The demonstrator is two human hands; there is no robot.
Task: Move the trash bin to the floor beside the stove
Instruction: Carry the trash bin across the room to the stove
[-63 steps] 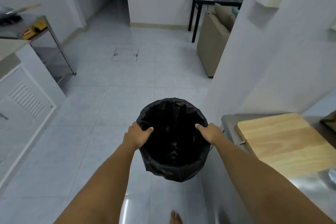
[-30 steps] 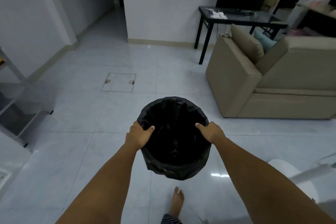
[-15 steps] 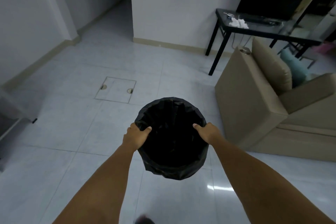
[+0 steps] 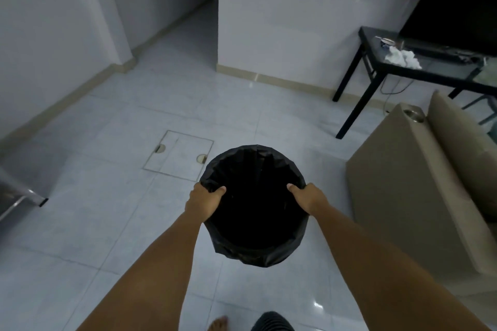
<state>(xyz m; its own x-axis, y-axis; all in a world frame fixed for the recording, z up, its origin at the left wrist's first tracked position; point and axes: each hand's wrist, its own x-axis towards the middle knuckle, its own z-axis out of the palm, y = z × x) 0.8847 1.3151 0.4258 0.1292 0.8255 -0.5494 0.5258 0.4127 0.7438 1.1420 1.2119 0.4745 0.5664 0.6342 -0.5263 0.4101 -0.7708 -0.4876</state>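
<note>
A round trash bin (image 4: 255, 250) lined with a black plastic bag hangs in the air above the tiled floor, in the middle of the head view. My left hand (image 4: 203, 203) grips its rim on the left side, thumb inside the bag. Opposite it, my right hand (image 4: 308, 199) grips the rim on the right side, thumb inside too. The bin's inside is too dark to see into. No stove is in view.
A beige sofa (image 4: 403, 196) stands close on the right. Behind it is a black table (image 4: 376, 67) with a dark screen. A square floor hatch (image 4: 178, 154) lies just beyond the bin. A metal rack leg (image 4: 40, 201) shows at the left edge. A white wall corner (image 4: 217, 35) stands ahead.
I have walked forward out of the kitchen with the bin held the same way. The counter and cutting board are gone from view; the hatch and sofa are nearer.
</note>
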